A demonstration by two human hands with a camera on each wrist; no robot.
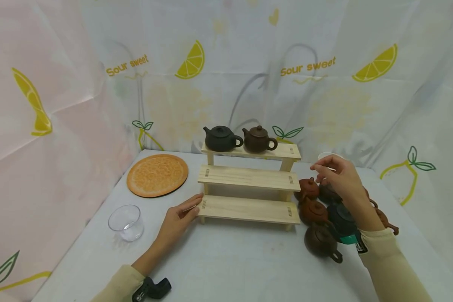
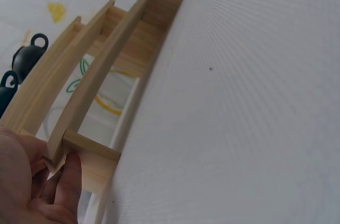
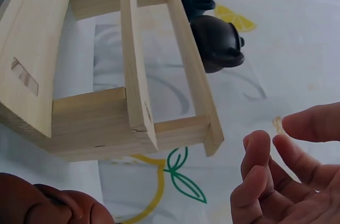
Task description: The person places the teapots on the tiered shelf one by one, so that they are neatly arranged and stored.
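A three-tier wooden shelf (image 1: pixel 249 176) stands in the middle of the table. My left hand (image 1: pixel 178 219) grips the left end of its lowest tier, fingers and thumb about the corner in the left wrist view. On the top tier sit a black teapot (image 1: pixel 219 139) and, to its right, a brown teapot (image 1: pixel 257 139). My right hand (image 1: pixel 341 179) hovers over a cluster of teapots at the shelf's right, its fingers loosely bent and holding nothing. The cluster includes a reddish-brown teapot (image 1: pixel 313 211), a dark brown teapot (image 1: pixel 318 241) and a black teapot (image 1: pixel 339 218); my right arm hides part of it.
A round orange mat (image 1: pixel 157 175) lies at the back left. In front of it stands a clear glass cup (image 1: pixel 127 224). A white rim (image 1: pixel 326 154) shows behind my right hand. Lemon-print cloth (image 1: pixel 226 63) hangs behind and beside the table.
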